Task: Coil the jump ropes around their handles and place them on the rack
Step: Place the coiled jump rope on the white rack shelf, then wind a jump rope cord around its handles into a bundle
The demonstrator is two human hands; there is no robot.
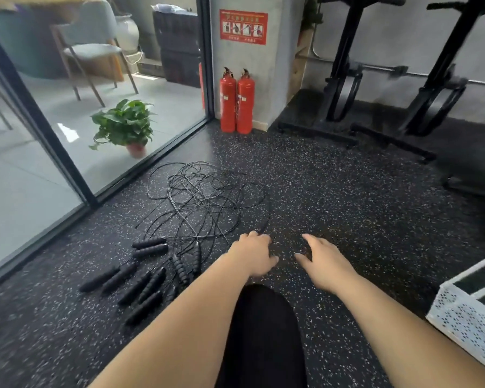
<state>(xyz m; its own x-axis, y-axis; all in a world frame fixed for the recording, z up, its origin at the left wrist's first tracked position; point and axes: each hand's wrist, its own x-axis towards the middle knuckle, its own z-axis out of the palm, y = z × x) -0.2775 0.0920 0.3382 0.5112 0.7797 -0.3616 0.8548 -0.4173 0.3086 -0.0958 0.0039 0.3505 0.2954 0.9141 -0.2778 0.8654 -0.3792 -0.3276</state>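
- Black jump-rope cords (205,197) lie in one tangled heap on the speckled rubber floor (361,208), with their handles (149,275) fanned out in a rough row just left of the person's knee (263,331). Handles being separate suggests each rope can be picked by its grips.
- Left hand (252,254): fingers loosely bent, holding nothing, tips right by the near edge of the cord heap. Cannot tell if they touch a cord.
- Right hand (324,261): fingers spread and relaxed, empty, over bare floor beside the left.
- Judgement: both are reaching in for a first rope; no coiling done yet.
- White perforated rack (459,317) sits at the right edge, well apart from the ropes, close to the right arm.
- Main obstacle: cords cross each other many times, so pulling one will likely drag others.
- Around: glass wall (76,175) on the left with a potted plant (123,124) behind it, two red fire extinguishers (237,105) at the pillar, and black gym frames (389,113) behind. None block the reach.
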